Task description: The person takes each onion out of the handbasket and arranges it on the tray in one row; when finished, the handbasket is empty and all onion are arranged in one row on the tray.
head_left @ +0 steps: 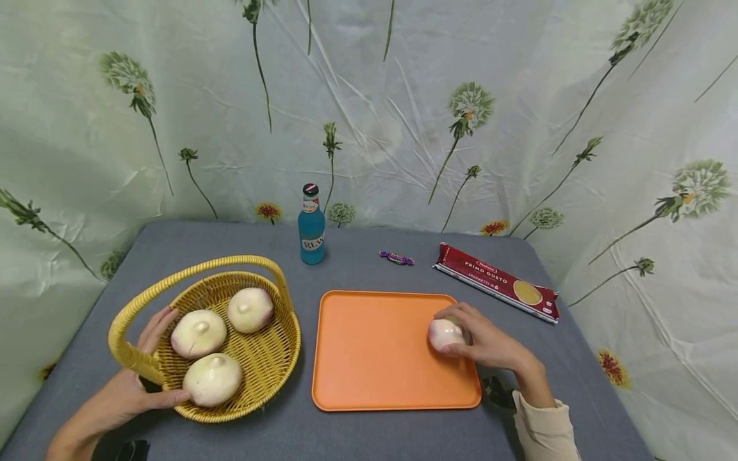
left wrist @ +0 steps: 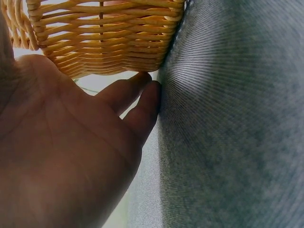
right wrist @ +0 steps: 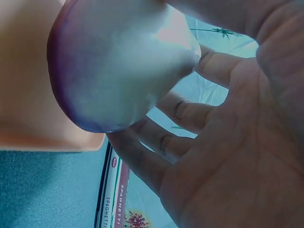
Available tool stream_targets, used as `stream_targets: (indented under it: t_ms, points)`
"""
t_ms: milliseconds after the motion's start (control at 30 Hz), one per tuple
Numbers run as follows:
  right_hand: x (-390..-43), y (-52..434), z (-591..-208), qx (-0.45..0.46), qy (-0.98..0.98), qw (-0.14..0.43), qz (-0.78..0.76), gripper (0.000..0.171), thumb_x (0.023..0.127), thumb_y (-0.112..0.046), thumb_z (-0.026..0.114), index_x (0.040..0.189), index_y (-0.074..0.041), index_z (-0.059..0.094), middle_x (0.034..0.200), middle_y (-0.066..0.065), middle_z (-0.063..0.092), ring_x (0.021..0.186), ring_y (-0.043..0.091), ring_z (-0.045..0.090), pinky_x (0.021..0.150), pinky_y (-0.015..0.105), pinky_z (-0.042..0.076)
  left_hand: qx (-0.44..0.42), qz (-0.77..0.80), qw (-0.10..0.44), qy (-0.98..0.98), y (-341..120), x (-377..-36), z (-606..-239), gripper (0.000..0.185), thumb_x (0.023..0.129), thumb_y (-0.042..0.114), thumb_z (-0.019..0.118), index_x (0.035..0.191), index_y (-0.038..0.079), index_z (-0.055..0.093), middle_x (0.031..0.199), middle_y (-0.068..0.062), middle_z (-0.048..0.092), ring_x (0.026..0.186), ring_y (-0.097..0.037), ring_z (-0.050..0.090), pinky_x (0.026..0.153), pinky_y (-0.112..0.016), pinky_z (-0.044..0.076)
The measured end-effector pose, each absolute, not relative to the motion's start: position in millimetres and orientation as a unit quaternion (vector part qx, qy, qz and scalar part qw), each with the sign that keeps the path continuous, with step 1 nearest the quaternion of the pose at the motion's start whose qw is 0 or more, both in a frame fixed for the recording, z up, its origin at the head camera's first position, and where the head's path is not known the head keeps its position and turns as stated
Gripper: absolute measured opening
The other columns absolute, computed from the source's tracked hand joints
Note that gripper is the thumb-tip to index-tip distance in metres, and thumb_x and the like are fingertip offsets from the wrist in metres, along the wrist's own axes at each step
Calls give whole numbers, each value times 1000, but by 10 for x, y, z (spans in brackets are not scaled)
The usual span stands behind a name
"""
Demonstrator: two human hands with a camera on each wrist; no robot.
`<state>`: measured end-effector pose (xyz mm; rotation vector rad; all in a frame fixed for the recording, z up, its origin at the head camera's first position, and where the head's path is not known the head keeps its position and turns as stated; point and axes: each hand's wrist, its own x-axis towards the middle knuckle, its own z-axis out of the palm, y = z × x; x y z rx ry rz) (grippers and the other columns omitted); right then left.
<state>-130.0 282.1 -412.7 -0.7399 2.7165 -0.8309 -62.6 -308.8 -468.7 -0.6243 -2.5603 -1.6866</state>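
Note:
A yellow wicker basket (head_left: 271,378) with a hoop handle stands at the left of the grey table and holds three pale onions (head_left: 198,333). My left hand (head_left: 138,387) rests against the basket's near left side, fingers straight by the handle base, thumb along the front wall. In the left wrist view the open palm (left wrist: 71,156) lies beside the basket's weave (left wrist: 104,38), fingertips touching the cloth. My right hand (head_left: 481,339) grips a white and purple onion (head_left: 442,333) on the right part of the orange tray (head_left: 369,346). The right wrist view shows that onion (right wrist: 118,66) with the fingers (right wrist: 142,161) curled round it.
A blue bottle (head_left: 311,227) stands behind the basket. A purple wrapped sweet (head_left: 396,258) and a red spaghetti pack (head_left: 498,282) lie behind the tray. A floral cloth hangs on all sides. The table's right edge runs close to my right arm.

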Motion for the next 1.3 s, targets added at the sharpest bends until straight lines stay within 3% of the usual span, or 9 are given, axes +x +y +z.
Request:
stream_targets:
  t_ms: [767,1067,1300]
  points:
    - [-1298,2863,-4109,-218,926,142,-273,54,86,-34,79,131,-11,58,126,10,54,112,28,49,90,48,47,-192,-523,1,-830,-3101,-635,-4680,125,67,-8,82,163,14,5,166,0,-8,146,5,-4,101,-2,8]
    - [-1283,2877,-4130,-226,930,118,-266,53,85,-33,80,129,-14,60,126,10,56,113,29,46,90,50,44,-198,-532,7,-823,-3083,-627,-4682,126,63,-8,83,162,11,7,167,-2,-7,147,2,-4,102,-3,6]
    - [-1274,2870,-4135,-229,927,122,-269,52,85,-33,80,129,-14,60,125,9,55,114,30,46,90,50,45,-188,-537,-8,-823,-3099,-613,-4656,124,68,-9,81,163,15,4,166,2,-10,146,5,-6,101,-3,7]
